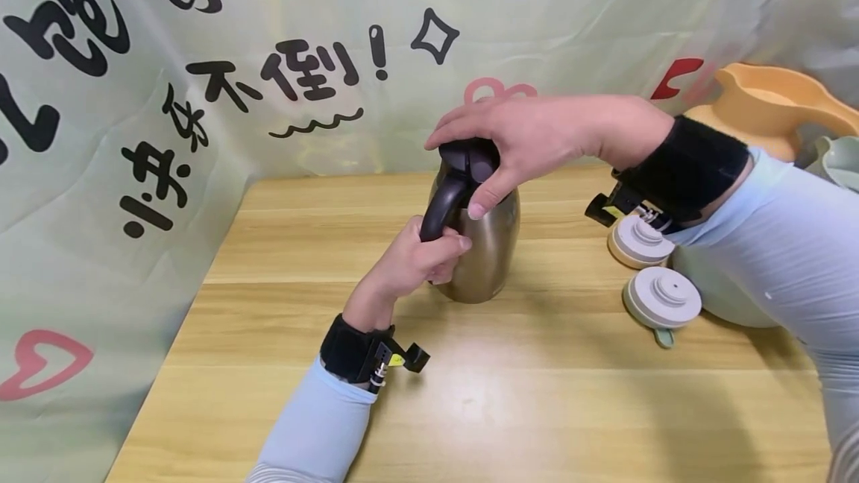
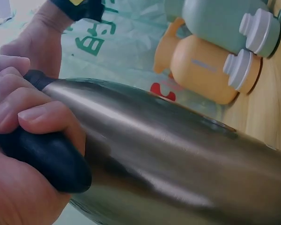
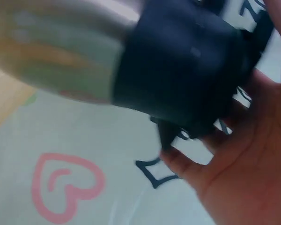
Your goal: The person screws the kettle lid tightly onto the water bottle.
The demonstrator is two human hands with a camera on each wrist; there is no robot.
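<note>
roughly left to right: left grip curled round the black handle, clamped on it. steel jug upright on the bench, mid-picture, near the back cloth. risk: hold is off to one side, so a twist or shove up top could swing or tip the jug if the fingers slacken. contents hidden; any liquid might slop.

black lid on top. right grip spread over it, thumb down the near side; wrist view blurred, cannot tell whether it clamps. loose contact could slip.

far right: orange-rimmed cap, green-rimmed cap, beside a green jug. right forearm hangs over that area; a low pull-back might knock them.
</note>
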